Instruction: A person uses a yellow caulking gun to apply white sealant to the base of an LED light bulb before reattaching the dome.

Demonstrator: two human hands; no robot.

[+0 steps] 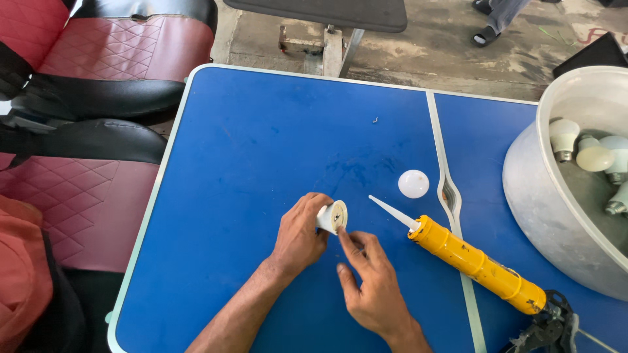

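My left hand (pixel 299 234) grips a white bulb base (pixel 331 216), a small cone-shaped housing whose open round end faces right. The forefinger of my right hand (pixel 373 281) touches the rim of that open end from below. Both hands rest over the blue folding table (pixel 248 150). A loose white dome cover (pixel 413 184) lies on the table to the right of the hands. A yellow sealant tube (pixel 474 263) with a long white nozzle lies diagonally beside my right hand, its tip pointing toward the bulb base, set in a caulking gun at the lower right.
A large pale metal basin (pixel 533 196) at the right edge holds several white bulbs (pixel 592 155). Red and black quilted seats (pixel 98 65) stand left of the table. A dark bench and another person's sandalled foot (pixel 487 34) are on the concrete floor beyond.
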